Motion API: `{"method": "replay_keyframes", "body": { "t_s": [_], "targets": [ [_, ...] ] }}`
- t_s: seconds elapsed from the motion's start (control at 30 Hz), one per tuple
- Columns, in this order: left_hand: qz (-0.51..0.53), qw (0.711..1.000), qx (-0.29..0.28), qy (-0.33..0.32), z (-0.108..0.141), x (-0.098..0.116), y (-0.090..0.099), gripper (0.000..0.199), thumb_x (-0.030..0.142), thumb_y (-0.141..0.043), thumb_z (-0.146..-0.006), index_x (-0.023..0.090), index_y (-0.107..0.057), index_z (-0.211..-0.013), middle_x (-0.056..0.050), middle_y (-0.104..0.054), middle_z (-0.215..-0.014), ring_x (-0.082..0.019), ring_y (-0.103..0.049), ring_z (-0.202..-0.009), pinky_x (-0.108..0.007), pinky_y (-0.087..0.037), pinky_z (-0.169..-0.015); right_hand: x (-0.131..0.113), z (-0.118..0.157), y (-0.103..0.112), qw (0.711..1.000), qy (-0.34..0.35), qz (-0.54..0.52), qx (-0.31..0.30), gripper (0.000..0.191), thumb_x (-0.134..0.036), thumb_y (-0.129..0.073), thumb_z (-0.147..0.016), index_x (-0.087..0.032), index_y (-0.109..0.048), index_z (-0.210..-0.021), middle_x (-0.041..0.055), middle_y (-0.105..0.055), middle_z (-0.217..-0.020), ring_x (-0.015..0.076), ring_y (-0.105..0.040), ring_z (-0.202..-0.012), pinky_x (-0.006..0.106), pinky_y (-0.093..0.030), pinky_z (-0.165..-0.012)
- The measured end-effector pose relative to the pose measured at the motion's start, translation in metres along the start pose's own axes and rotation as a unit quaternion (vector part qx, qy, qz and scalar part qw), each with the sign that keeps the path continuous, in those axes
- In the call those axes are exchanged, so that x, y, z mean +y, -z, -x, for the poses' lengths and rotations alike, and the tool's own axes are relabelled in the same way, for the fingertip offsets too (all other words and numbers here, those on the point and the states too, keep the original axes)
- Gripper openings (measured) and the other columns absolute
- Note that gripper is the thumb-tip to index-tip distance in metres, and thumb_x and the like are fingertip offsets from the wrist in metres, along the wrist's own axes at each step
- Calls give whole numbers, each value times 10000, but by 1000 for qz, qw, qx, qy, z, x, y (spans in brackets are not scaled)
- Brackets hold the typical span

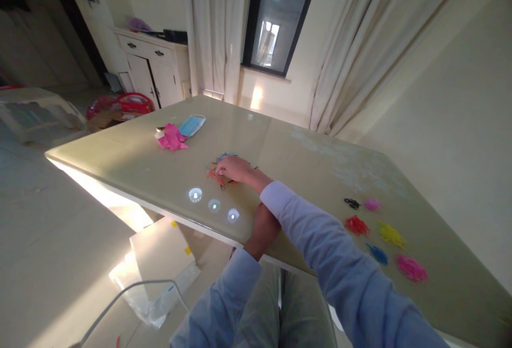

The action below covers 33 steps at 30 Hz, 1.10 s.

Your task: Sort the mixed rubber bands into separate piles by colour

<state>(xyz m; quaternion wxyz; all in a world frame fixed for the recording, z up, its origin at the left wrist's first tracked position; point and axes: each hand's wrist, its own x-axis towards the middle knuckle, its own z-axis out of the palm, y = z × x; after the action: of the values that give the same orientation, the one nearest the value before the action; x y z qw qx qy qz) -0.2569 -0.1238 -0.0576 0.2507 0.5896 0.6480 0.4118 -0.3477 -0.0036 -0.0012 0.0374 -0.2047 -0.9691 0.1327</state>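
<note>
My right hand (233, 168) reaches over a mixed pile of small coloured bands (218, 178) on the table, its fingertips curled down at the pile; whatever they pinch is too small to name. My left hand (267, 225) lies beneath the right forearm near the table's front edge, its fingers hidden. Separate small heaps sit on the right side: black (352, 203), light pink (372, 205), red (357, 226), yellow (392, 235), blue (378, 254) and bright pink (412, 268).
A pink crumpled item (172, 137) and a blue face mask (192, 125) lie at the table's far left. Light reflections show near the front edge. A white box (162, 249) stands on the floor below. Curtains and a white cabinet (156, 62) are behind.
</note>
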Motion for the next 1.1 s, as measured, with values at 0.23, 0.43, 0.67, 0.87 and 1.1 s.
{"method": "replay_keyframes", "body": {
  "t_s": [0.23,0.43,0.67,0.87,1.1],
  "targets": [
    [-32,998,-32,-33,-1,1,-1,306,132,-485,-810,205,-744,-955,-153,-743,-1045,-302,-661,-987,-394,-495,-896,8,9,-3,999,0,-4,33,194,-183,-542,-933,-179,-734,-907,53,-706,-990,163,-601,-909,236,-384,-763],
    [-82,995,-44,-30,1,1,-2,285,148,-472,-827,169,-745,-905,-188,-743,-977,-305,-674,-914,-381,-491,-819,11,16,-7,997,-31,-28,71,199,-210,-501,-965,-175,-693,-930,43,-706,-985,151,-598,-880,233,-379,-750],
    [-103,993,-40,-41,3,2,0,235,165,-510,-805,180,-740,-846,-182,-741,-925,-308,-670,-898,-372,-472,-807,11,28,-7,989,-83,-62,106,206,-310,-491,-992,-201,-664,-964,10,-718,-876,140,-616,-792,225,-387,-682],
    [-89,994,-31,-50,4,0,-1,229,190,-502,-817,176,-729,-794,-170,-742,-895,-305,-669,-845,-372,-466,-780,12,40,-3,987,-98,-52,117,136,-220,-524,-967,-190,-653,-999,42,-722,-988,159,-629,-871,242,-415,-743],
    [-93,995,-13,-21,-1,-2,-6,201,179,-515,-788,158,-715,-798,-185,-731,-899,-321,-659,-884,-400,-481,-814,10,36,-1,994,-56,0,96,219,-207,-504,-961,-207,-628,-1141,65,-663,-1157,181,-606,-1011,263,-432,-830]
  ]
}}
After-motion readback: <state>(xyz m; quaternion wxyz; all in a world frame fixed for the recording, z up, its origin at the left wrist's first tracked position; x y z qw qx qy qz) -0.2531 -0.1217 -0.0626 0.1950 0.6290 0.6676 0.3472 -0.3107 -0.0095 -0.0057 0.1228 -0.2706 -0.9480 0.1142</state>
